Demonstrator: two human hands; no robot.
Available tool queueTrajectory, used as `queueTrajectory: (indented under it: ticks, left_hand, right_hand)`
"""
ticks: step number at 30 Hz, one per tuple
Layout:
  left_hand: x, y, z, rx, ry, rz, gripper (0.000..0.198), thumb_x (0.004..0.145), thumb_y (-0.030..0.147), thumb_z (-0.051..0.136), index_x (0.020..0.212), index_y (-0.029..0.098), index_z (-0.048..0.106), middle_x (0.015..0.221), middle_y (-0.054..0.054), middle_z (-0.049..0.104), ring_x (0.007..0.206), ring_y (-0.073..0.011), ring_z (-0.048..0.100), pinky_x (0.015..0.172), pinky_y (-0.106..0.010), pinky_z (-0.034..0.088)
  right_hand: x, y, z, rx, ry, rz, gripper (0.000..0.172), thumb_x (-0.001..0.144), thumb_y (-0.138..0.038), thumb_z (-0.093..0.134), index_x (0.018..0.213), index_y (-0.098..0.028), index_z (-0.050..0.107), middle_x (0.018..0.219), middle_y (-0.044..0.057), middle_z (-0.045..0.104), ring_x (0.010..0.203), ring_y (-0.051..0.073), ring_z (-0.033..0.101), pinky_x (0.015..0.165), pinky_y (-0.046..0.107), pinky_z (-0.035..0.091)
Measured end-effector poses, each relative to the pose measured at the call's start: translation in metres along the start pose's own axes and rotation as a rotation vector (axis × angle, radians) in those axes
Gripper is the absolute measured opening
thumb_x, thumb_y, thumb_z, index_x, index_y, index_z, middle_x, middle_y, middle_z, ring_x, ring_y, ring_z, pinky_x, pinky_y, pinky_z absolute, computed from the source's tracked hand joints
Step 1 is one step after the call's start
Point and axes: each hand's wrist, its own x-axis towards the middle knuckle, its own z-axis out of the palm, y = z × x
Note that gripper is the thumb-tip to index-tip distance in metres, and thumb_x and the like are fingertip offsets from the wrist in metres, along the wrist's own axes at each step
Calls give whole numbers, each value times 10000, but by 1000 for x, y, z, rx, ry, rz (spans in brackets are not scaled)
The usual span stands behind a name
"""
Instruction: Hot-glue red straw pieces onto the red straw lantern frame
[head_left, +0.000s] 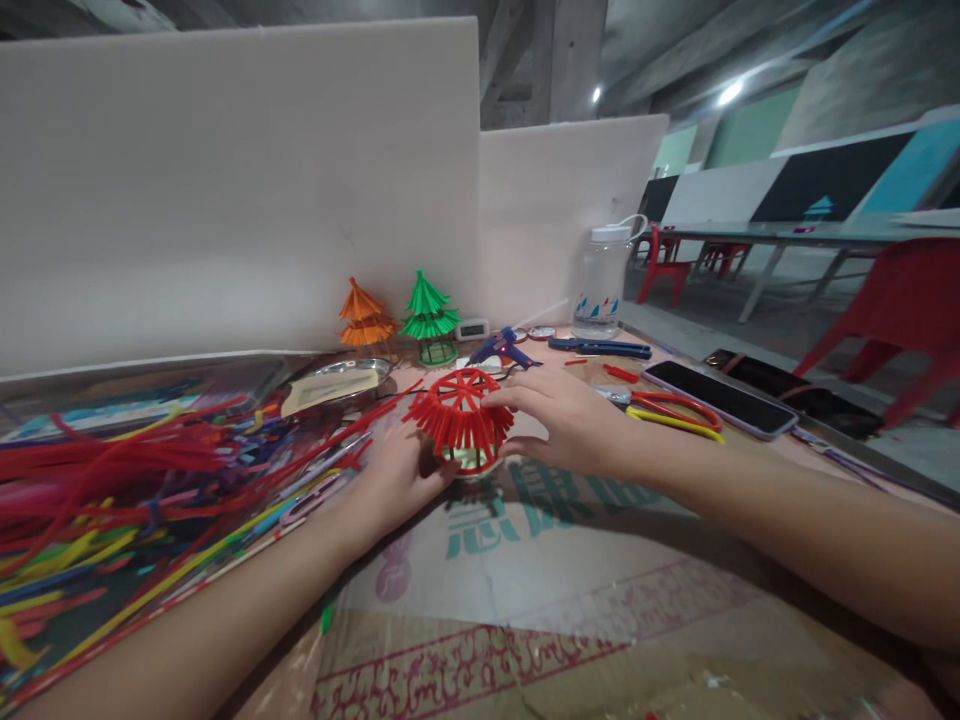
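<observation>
A small red pavilion model (pixel 459 425) made of fuzzy pipe cleaners stands on the cardboard in front of me. Its roof is a ring with spokes and a fringe of short red strips, and thin posts rise from a round base. My left hand (pixel 394 478) is closed at its lower left side, with the thumb by the base and the other fingers mostly hidden behind. From the right, my right hand (pixel 562 418) holds it between thumb and fingers, the fingertips at the roof fringe and the thumb lower down.
Behind stand an orange pagoda (pixel 364 318), a green pagoda (pixel 429 318) and a blue glue gun (pixel 502 345). Loose pipe cleaners (pixel 112 480) and a metal tray (pixel 379 372) lie left. Rightward are a water bottle (pixel 598 285), pliers (pixel 600 347), scissors (pixel 675 412) and a phone (pixel 720 398).
</observation>
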Motion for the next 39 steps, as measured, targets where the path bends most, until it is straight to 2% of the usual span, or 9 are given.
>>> queueTrajectory:
  ticks: [5,11,15,18,23,28,34,37,39]
  left_hand:
    - [-1,-2,2,-19,-2,-13,151,868,303,613,913,178,684,1069,-134,730,1030,-315,664,948,-472,520]
    - [-1,-5,3,-4,7,1,190,871,309,620,984,170,685,1108,-137,724,1057,-318,658,953,-460,513]
    - [-1,-5,3,3,10,15,187,862,306,625,981,179,692,1117,-131,729,1073,-320,657,969,-469,511]
    - [-1,-5,3,-5,17,17,194,869,313,617,983,181,702,1131,-131,727,1083,-324,655,972,-478,515]
    - [-2,-4,2,-17,2,8,208,879,326,608,976,177,715,1105,-133,737,1076,-333,665,979,-494,518]
    - [-2,-5,3,-16,7,-6,222,865,324,620,996,173,718,1133,-143,732,1092,-345,665,984,-508,522]
    - [-1,-4,3,-24,19,15,202,854,297,630,991,178,718,1136,-136,734,1105,-339,663,1000,-500,518]
    - [-1,-5,3,-17,19,21,195,860,308,626,977,181,717,1130,-133,737,1088,-337,668,974,-490,527]
    - [-2,-6,4,0,15,10,188,860,327,632,947,184,718,1096,-132,744,1061,-339,674,955,-489,531]
  right_hand:
    - [0,0,2,4,16,15,346,951,-293,704,1265,-189,602,1141,104,714,1111,247,634,965,417,467]
    - [0,-7,4,50,-12,189,357,916,-268,740,1247,-193,632,1097,86,711,1026,238,630,888,380,481]
    - [1,-12,3,58,-22,229,334,915,-236,734,1233,-188,647,1066,80,707,977,230,629,859,371,484]
    - [1,-14,4,56,-10,237,336,934,-234,711,1258,-192,636,1059,80,707,951,225,630,840,366,488]
    - [-2,-13,5,42,12,236,468,909,-258,747,1349,-217,595,1049,68,704,929,223,635,819,356,489]
    - [-3,-8,6,17,35,181,392,931,-331,733,1282,-192,626,1033,75,702,936,225,633,824,366,489]
    - [-2,-10,7,-4,75,148,298,953,-290,706,1220,-173,646,1012,81,716,952,227,648,845,377,490]
    - [-2,-12,6,-3,69,168,287,944,-270,716,1205,-171,647,1025,81,722,952,225,653,852,381,498]
    - [-2,-11,6,-1,59,176,339,932,-252,730,1245,-177,626,1061,80,725,976,225,654,871,383,503]
